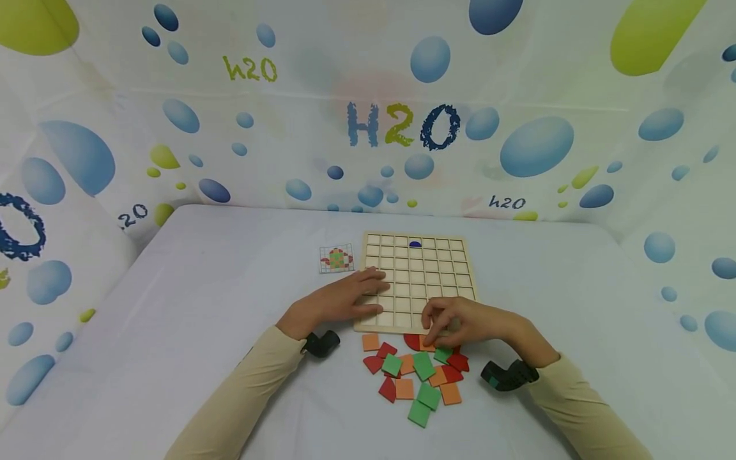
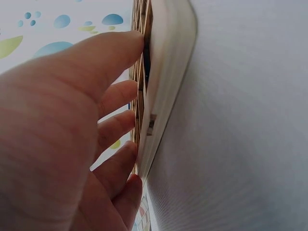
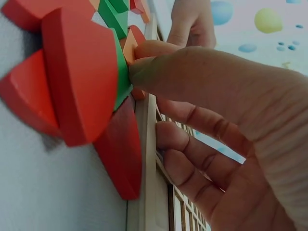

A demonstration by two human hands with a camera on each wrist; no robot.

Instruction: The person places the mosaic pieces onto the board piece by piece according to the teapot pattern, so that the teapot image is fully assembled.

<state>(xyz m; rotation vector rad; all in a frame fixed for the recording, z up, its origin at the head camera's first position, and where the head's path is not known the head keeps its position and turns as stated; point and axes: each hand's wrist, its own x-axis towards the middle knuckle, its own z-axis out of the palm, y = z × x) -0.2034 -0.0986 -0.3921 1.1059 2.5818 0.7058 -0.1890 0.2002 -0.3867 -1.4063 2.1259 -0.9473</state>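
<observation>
Our right hand (image 1: 460,319) nearer: thumb and index narrow, tips at orange tile (image 3: 129,49); we cannot tell if pinched. Grid board (image 1: 417,276) just ahead of tips; left hand (image 1: 342,299) spread over it.

on this white table (image 1: 201,319) we see a wooden grid board (image 1: 439,277), a small picture card (image 1: 337,259) just left of it, and red, green and orange pieces (image 1: 423,366), some overlapping, strewn by its near edge.

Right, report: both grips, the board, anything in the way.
Left grip on wooden board, left side. Right grip at orange piece, pinch unclear. Blue piece on board. Possible snag: neighbouring red pieces, green pieces.
</observation>
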